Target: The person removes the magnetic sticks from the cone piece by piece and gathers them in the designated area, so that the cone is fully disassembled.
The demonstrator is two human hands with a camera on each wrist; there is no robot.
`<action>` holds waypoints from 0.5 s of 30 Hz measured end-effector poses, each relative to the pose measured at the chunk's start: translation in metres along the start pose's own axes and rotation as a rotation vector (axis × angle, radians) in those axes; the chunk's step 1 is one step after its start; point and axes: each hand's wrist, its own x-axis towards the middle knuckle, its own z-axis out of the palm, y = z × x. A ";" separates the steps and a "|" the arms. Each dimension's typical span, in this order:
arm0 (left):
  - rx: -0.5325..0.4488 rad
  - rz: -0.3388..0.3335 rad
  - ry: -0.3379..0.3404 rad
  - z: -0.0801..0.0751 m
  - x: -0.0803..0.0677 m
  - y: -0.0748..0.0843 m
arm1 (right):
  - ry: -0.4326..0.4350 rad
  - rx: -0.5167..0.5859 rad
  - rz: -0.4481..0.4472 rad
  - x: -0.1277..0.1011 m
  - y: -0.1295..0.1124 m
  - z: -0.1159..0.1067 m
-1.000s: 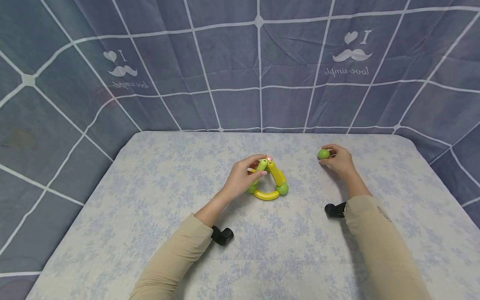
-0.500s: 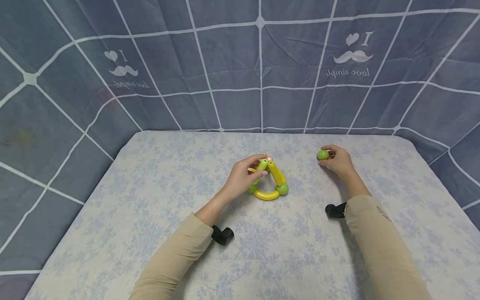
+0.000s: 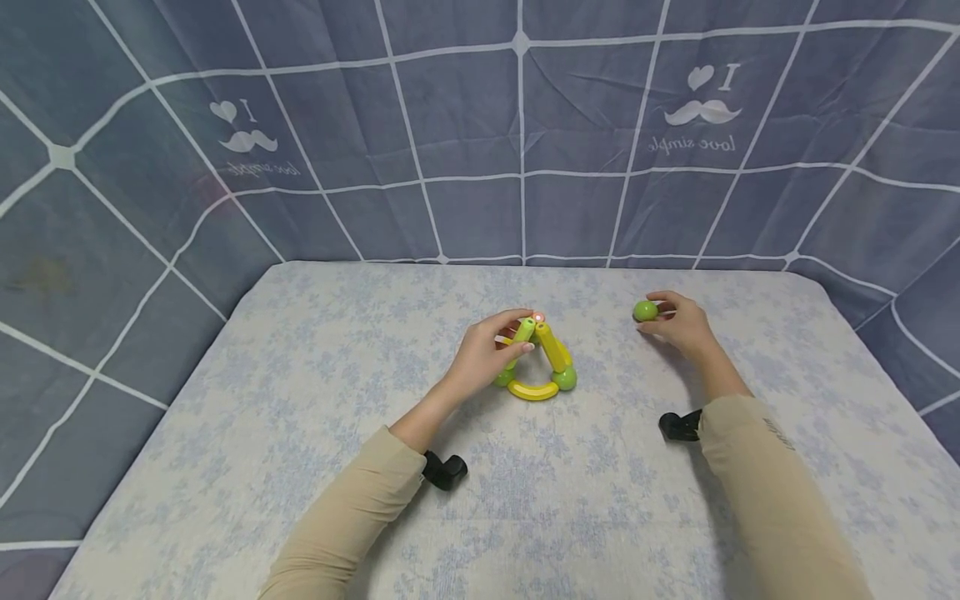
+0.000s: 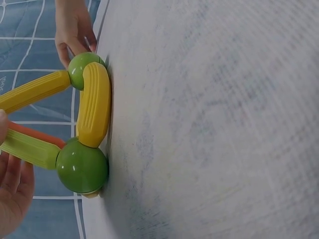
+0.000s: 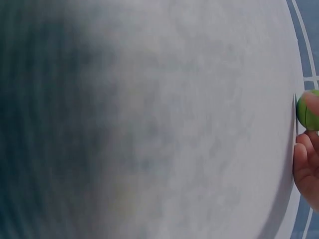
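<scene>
A pale floral cloth (image 3: 570,517) covers the table, and a blue-grey grid-patterned sheet (image 3: 450,117) hangs behind and beside it.

My setup: home-style recording booth w/ floral-print tabletop (image 3: 300,400), enclosed by grid-pattern bedsheet backdrop (image 3: 450,125) printed "love simple".

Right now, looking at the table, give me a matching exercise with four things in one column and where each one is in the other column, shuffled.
Things:
1. loose green ball
2. curved yellow bar
3. left hand
4. right hand

Places:
A. flat on the table, joining two green balls
B. holding the raised rods at the top of the toy
C. pinched between fingertips, right of the toy
D. pinching the loose ball

Pairs: 1-C, 2-A, 3-B, 4-D
</scene>
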 end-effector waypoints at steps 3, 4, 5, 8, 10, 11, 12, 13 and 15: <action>-0.011 0.004 -0.012 -0.001 0.000 0.000 | 0.009 -0.003 -0.001 -0.004 0.000 -0.003; -0.013 0.004 -0.017 -0.001 0.000 0.000 | 0.016 0.002 0.003 -0.006 0.000 -0.005; -0.015 0.002 -0.023 -0.002 0.000 0.000 | 0.022 0.010 0.012 -0.008 -0.001 -0.006; -0.024 -0.011 -0.040 -0.005 -0.002 -0.004 | 0.043 0.021 0.045 -0.013 -0.003 -0.009; -0.016 -0.021 -0.046 -0.007 -0.004 -0.007 | 0.054 0.019 0.052 -0.017 -0.004 -0.012; -0.012 -0.027 -0.048 -0.009 -0.005 -0.010 | 0.055 0.014 0.048 -0.019 -0.005 -0.014; -0.006 -0.029 -0.050 -0.010 -0.006 -0.012 | 0.055 0.009 0.039 -0.020 -0.007 -0.015; 0.000 -0.035 -0.053 -0.012 -0.007 -0.014 | 0.053 0.013 0.026 -0.021 -0.008 -0.016; 0.021 -0.044 -0.062 -0.014 -0.008 -0.018 | 0.046 0.020 -0.007 -0.024 -0.012 -0.018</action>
